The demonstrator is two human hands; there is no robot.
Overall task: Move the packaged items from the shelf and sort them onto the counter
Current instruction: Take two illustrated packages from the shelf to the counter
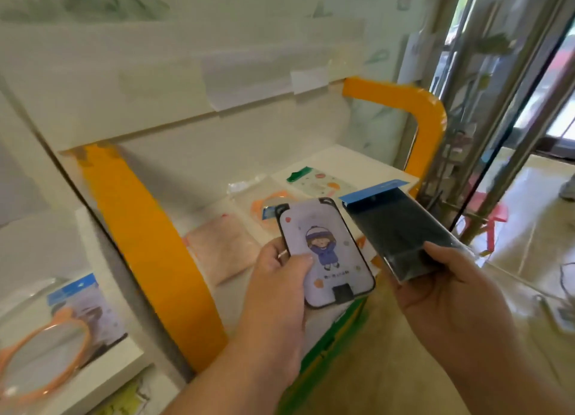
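Two packaged items held, one per hand, above the shelf.
Left hand (280,277) grips the cartoon case (326,253); right hand (448,277) clamps the dark package (395,228), long axis pointing away toward the shelf (336,162), each equally near.

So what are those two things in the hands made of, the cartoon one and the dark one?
The cartoon case in the left hand looks like hard glossy plastic: printed lilac face, black rim, soft sheen. The dark package in the right hand seems wrapped in clear plastic film, which glints, with a blue card header; its contents cannot be told.
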